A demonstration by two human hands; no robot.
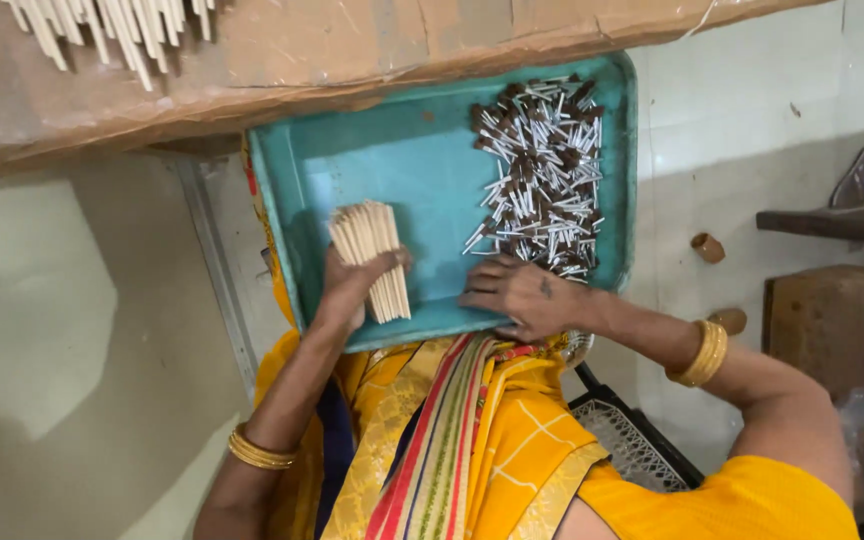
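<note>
Bundle of pale thin sticks (370, 258) gripped in closed left hand (352, 285), long axis running near-far over teal plastic tray (402, 170); right hand (522, 295) flat, empty, beside dark-tipped stick pile (542, 180); tiled floor (732, 110) beyond

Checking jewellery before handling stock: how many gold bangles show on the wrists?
2 groups: one stack on the left wrist, one broad bangle on the right wrist. Single bands in the stack cannot be separated.

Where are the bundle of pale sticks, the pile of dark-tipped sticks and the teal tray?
bundle of pale sticks (367, 240), head view, upper part above the left hand.
pile of dark-tipped sticks (542, 175), head view, middle of the heap.
teal tray (402, 165), head view, bare floor.
</note>
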